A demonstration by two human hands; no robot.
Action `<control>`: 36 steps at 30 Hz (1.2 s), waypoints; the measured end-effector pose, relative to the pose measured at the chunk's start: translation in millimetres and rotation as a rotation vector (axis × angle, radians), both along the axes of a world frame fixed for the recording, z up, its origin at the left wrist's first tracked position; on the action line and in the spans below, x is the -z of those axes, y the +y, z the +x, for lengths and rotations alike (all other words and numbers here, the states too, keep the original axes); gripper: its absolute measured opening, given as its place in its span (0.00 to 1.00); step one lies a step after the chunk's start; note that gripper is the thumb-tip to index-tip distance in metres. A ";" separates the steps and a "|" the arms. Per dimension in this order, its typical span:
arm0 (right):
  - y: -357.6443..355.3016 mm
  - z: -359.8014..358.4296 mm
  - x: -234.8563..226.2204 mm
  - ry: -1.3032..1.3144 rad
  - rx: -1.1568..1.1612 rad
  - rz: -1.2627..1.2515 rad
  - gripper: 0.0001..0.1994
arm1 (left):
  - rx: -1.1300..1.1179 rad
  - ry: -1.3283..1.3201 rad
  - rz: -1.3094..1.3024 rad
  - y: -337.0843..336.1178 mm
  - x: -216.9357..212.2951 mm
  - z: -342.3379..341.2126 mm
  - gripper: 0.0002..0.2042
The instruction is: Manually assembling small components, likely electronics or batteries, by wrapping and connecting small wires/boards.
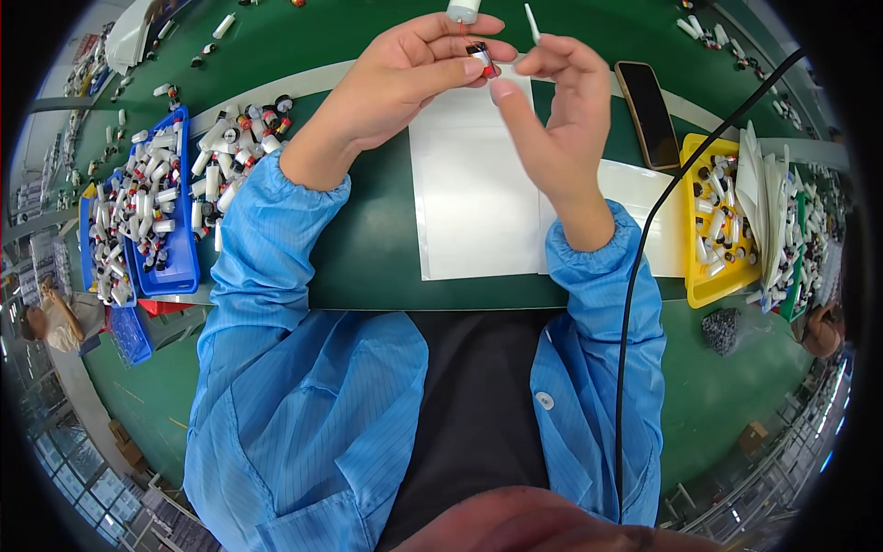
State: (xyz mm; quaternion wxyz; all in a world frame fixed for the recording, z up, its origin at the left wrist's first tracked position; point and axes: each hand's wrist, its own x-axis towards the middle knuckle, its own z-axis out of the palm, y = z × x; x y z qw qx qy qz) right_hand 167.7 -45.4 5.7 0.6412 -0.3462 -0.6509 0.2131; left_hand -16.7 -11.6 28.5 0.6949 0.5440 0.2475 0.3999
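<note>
Above the white sheet, my left hand [391,78] pinches a small cylindrical part [481,61] with black, silver and red bands between thumb and fingers. Thin red wire runs from it to a white cylinder [464,11] at the top edge of the view, beside my left fingertips. My right hand [572,129] is raised just to the right, its fingers curled round a slim white stick [533,24] that points up. My right thumb tip lies close to the banded part; whether it touches cannot be made out.
Blue trays [189,221] full of white cylindrical parts stand at left, with a loose pile [216,170] beside them. At right are a phone [647,115], a yellow tray [692,267] of parts and a hanging black cable [641,253]. White sheets [474,202] lie on the green table.
</note>
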 end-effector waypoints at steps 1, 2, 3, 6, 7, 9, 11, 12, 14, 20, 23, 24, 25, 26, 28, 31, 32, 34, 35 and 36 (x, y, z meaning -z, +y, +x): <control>3.3 1.9 -1.1 0.031 0.008 0.018 0.16 | -0.024 0.033 0.022 -0.3 -0.4 0.0 0.22; 4.0 4.4 -2.3 0.124 -0.075 -0.042 0.15 | -0.048 0.066 0.043 -0.4 -0.8 -0.2 0.21; 4.3 7.1 -3.5 0.216 -0.158 -0.104 0.13 | -0.046 0.080 0.066 -0.1 -1.1 -0.7 0.21; -0.8 11.7 -9.7 0.333 -0.307 -0.322 0.08 | -0.058 0.090 0.043 -4.5 -6.6 0.6 0.18; -0.2 14.7 -10.0 0.330 -0.364 -0.381 0.08 | -0.073 0.069 -0.017 -9.4 -16.5 7.0 0.16; -1.8 17.3 -9.5 0.340 -0.442 -0.468 0.07 | -0.086 0.087 0.014 -10.9 -14.9 9.3 0.16; -0.3 15.2 -10.3 0.366 -0.492 -0.513 0.07 | -0.093 0.170 0.211 -5.0 -1.4 2.3 0.21; -1.1 14.3 -12.0 0.371 -0.480 -0.532 0.06 | -0.090 0.166 0.214 -4.8 1.5 1.7 0.21; -4.8 12.5 -13.9 0.381 -0.457 -0.577 0.06 | -0.087 0.159 0.213 -6.8 3.4 1.3 0.21; -0.9 20.2 -13.6 0.648 -0.578 -0.613 0.06 | -0.061 0.196 0.190 -3.2 4.8 1.1 0.20; -3.3 11.9 -11.5 0.573 -0.546 -0.657 0.06 | -0.060 0.152 0.215 -4.7 5.2 2.6 0.20; -3.8 10.4 -12.2 0.550 -0.518 -0.658 0.06 | -0.063 0.164 0.221 -4.6 5.0 3.6 0.20; -4.1 8.5 -13.4 0.528 -0.493 -0.659 0.06 | -0.067 0.178 0.227 -4.7 4.4 4.0 0.20; -4.2 7.3 -14.1 0.506 -0.467 -0.660 0.06 | -0.071 0.191 0.234 -4.7 3.8 3.9 0.20; -4.0 7.3 -12.1 0.484 -0.423 -0.660 0.06 | -0.061 0.239 0.223 -3.6 5.7 1.7 0.20; -3.8 6.7 -9.5 0.460 -0.359 -0.643 0.06 | -0.039 0.251 0.230 -3.6 2.2 2.0 0.19; -3.7 6.3 -8.8 0.454 -0.341 -0.634 0.05 | -0.032 0.246 0.237 -3.6 0.6 2.3 0.19; -3.3 4.6 -8.3 0.419 -0.328 -0.626 0.05 | -0.018 0.197 0.242 -3.5 3.8 0.1 0.19; -2.9 3.1 -8.3 0.400 -0.328 -0.619 0.05 | -0.017 0.174 0.247 -3.7 5.8 -2.2 0.19; -4.6 4.0 -7.7 0.400 -0.301 -0.627 0.05 | -0.007 0.162 0.248 -5.8 7.2 -1.4 0.19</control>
